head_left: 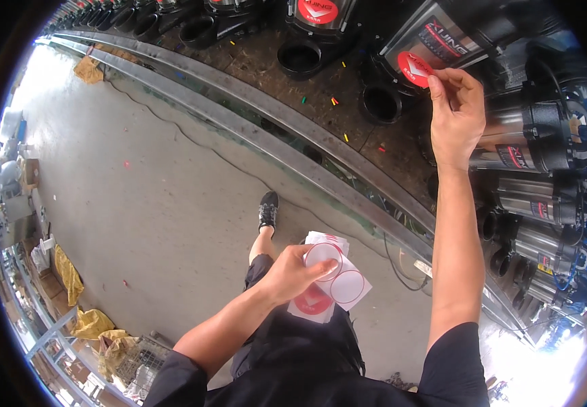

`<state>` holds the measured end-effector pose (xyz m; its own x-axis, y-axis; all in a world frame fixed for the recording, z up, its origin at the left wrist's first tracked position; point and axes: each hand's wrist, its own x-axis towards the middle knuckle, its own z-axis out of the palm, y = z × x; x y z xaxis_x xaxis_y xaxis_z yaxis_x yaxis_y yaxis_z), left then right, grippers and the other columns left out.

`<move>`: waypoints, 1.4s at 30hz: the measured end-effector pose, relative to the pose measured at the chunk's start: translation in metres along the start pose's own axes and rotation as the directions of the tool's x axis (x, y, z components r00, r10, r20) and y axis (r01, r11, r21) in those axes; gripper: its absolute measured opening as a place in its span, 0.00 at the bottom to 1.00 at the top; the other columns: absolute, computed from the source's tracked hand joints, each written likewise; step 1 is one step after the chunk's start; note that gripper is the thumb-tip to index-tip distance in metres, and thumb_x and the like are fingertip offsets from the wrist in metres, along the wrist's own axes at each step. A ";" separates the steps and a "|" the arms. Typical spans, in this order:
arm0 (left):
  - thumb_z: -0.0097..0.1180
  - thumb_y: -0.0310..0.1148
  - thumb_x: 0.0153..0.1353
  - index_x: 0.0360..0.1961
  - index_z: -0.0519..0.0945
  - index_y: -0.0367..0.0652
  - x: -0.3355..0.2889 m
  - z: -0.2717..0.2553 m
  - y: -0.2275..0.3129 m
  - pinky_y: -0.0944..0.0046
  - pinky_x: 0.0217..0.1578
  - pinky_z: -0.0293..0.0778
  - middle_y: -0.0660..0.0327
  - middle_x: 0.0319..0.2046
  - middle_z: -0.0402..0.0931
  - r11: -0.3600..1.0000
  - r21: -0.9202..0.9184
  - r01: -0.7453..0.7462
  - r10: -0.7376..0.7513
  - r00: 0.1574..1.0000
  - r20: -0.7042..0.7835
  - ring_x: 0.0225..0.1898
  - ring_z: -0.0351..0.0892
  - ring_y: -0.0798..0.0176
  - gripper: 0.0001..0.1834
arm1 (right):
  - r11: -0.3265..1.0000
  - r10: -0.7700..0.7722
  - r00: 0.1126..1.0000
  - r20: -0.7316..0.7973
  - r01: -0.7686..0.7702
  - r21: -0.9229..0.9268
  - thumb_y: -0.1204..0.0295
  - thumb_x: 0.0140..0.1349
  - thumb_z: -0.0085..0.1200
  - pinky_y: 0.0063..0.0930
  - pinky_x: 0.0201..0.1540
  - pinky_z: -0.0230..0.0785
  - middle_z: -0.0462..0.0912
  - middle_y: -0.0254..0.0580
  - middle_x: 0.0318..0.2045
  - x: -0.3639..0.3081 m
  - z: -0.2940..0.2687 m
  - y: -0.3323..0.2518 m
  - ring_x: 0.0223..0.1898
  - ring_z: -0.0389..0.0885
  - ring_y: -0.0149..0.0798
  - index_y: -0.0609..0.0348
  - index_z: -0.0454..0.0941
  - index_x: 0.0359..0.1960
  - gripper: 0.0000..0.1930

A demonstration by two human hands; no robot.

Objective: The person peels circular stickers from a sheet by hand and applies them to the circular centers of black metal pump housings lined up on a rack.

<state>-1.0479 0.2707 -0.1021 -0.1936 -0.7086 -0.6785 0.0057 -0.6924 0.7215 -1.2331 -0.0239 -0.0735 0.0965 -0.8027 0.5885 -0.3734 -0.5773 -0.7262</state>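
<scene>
My left hand (292, 274) grips a small stack of white sticker sheets (349, 287) in front of my body, thumb on top. The sheets carry round outlines, and a red disc shows on a lower one. My right hand (457, 115) reaches up to the far right, its thumb and fingers pinched at the lower right edge of a round red sticker (413, 68) with a white arrow mark. That sticker lies against the silver cylinder of a pump (402, 42) with a black base. Whether it is fully stuck down, I cannot tell.
More silver and black pumps stand in a row along the dark bench, one with a red round sticker (317, 10). Small coloured bits lie on the bench. A metal rail (266, 146) edges it. A black cable (191, 139) crosses the floor; shelving (52, 332) stands at left.
</scene>
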 end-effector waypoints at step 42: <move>0.64 0.45 0.71 0.54 0.86 0.32 0.014 -0.027 -0.011 0.64 0.48 0.80 0.54 0.40 0.88 0.997 0.026 0.067 -0.068 0.997 0.039 0.43 0.86 0.65 0.24 | 0.948 -0.189 0.980 -0.062 0.165 -0.272 0.81 0.63 0.70 0.29 0.48 0.82 0.89 0.39 0.43 -0.003 0.019 0.012 0.40 0.89 0.35 0.60 0.82 0.50 0.15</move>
<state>-1.0242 0.2645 -0.1235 -0.2314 -0.6540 -0.7202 -0.0328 -0.7346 0.6777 -1.2203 -0.0308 -0.0907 0.1080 -0.6685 0.7358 -0.5889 -0.6394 -0.4944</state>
